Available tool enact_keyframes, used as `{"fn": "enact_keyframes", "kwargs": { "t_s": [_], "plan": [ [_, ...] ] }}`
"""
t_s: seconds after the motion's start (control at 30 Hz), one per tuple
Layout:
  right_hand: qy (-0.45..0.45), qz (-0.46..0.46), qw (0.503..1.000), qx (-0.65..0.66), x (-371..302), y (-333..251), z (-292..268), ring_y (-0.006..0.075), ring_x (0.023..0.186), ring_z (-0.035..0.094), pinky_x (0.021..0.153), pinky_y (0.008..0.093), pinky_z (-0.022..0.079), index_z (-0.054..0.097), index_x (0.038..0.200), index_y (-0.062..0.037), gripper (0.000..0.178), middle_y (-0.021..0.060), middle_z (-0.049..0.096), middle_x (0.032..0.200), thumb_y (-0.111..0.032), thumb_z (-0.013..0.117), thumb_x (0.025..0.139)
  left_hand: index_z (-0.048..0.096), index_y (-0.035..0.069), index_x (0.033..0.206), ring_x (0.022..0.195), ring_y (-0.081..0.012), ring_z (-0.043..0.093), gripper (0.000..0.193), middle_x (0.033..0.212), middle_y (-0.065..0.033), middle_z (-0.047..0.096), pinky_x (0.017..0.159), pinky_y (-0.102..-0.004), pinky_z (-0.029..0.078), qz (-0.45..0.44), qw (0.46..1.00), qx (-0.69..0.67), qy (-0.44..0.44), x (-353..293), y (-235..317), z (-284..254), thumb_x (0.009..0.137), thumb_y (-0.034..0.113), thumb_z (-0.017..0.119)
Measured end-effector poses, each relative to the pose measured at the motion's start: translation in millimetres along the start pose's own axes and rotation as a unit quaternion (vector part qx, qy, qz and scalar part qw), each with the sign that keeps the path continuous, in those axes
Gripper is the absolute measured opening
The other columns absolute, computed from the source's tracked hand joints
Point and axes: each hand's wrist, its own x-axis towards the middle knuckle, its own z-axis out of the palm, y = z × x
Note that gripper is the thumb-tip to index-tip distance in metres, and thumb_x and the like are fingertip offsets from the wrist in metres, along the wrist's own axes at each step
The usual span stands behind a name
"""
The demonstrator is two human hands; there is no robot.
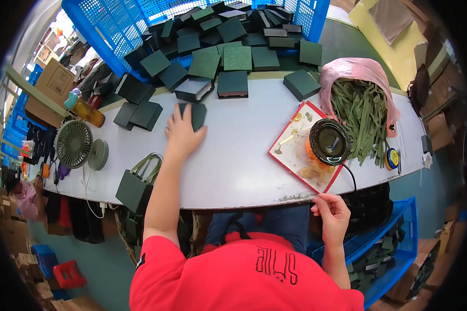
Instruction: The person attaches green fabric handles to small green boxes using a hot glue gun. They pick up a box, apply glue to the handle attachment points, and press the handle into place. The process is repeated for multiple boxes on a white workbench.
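Note:
My left hand [183, 132] reaches across the white table and grips a small dark green box [198, 116], thumb on its near side and fingers over its left. Just beyond it lies a heap of similar green boxes [205, 63], some showing pale open sides. My right hand [332, 213] is at the table's front edge, thumb and fingertips pinched together; what they hold, if anything, is too small to make out. Near it, a round black pot [329, 142] with dark liquid stands on a red-edged white board [290, 150]. A pink bag [355, 67] holds green ribbon strips [359, 111].
A blue crate [111, 31] lies open behind the heap. Left are a green fan [74, 144], a bottle [90, 113] and a green box with ribbon handles [134, 191] at the edge. A black cord [354, 179] runs from the pot. Another crate [411, 233] stands lower right.

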Motion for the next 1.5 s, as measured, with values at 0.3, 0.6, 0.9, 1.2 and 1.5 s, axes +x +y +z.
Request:
{"fn": "enact_keyframes", "kwargs": {
  "t_s": [0.3, 0.6, 0.9, 1.2, 1.5],
  "plan": [
    [0.064, 0.021, 0.998, -0.004, -1, -2, -12, 0.0012, 0.053, 0.043, 0.047, 0.018, 0.031, 0.065, 0.109, -0.001, 0.018, -0.0031, 0.054, 0.066, -0.017, 0.058, 0.104, 0.05, 0.015, 0.14, 0.15, -0.0442, 0.022, 0.078, 0.159, -0.0062, 0.039, 0.12, -0.0571, 0.021, 0.336, 0.92, -0.1, -0.177, -88, 48, -39, 0.064, 0.004, 0.062],
    [0.184, 0.002, 0.982, -0.029, 13, 2, -61, 0.0015, 0.045, 0.039, 0.042, 0.0207, 0.026, 0.062, 0.085, -0.0021, 0.021, -0.0045, 0.048, 0.055, -0.015, 0.065, 0.101, 0.051, 0.008, 0.138, 0.146, -0.0429, 0.028, 0.078, 0.154, -0.0187, 0.041, 0.118, -0.0539, 0.024, 0.327, 0.932, -0.101, -0.12, -107, 75, -30, 0.069, 0.029, 0.082],
    [0.245, -0.057, 0.955, -0.161, 66, -1, -108, 0.0069, 0.067, 0.06, 0.064, 0.0237, 0.049, 0.071, 0.096, 0.0013, 0.012, 0.0024, 0.069, 0.081, -0.01, 0.074, 0.092, 0.051, 0.009, 0.143, 0.139, -0.0366, 0.036, 0.093, 0.15, -0.0149, 0.044, 0.111, -0.0514, 0.031, 0.283, 0.956, -0.031, -0.073, -114, 90, -16, 0.062, 0.035, 0.088],
    [0.189, -0.076, 0.914, -0.35, 141, 16, -111, 0.028, 0.067, 0.066, 0.066, 0.0364, 0.052, 0.072, 0.09, 0.0038, 0.034, 0.0166, 0.07, 0.075, -0.03, 0.073, 0.09, 0.057, 0.017, 0.139, 0.149, -0.0437, 0.022, 0.078, 0.158, -0.014, 0.037, 0.117, -0.064, 0.02, 0.32, 0.938, -0.001, -0.134, -108, 86, -35, 0.064, 0.021, 0.078],
    [0.184, -0.02, 0.946, -0.265, 157, 35, -110, 0.0157, 0.064, 0.061, 0.063, 0.0316, 0.049, 0.069, 0.083, 0.0029, 0.033, 0.0108, 0.066, 0.069, -0.03, 0.073, 0.089, 0.061, 0.02, 0.127, 0.147, -0.0473, 0.023, 0.056, 0.159, -0.0188, 0.032, 0.115, -0.0703, 0.013, 0.246, 0.963, -0.047, -0.097, -116, 95, -22, 0.074, 0.024, 0.076]
  ]
}}
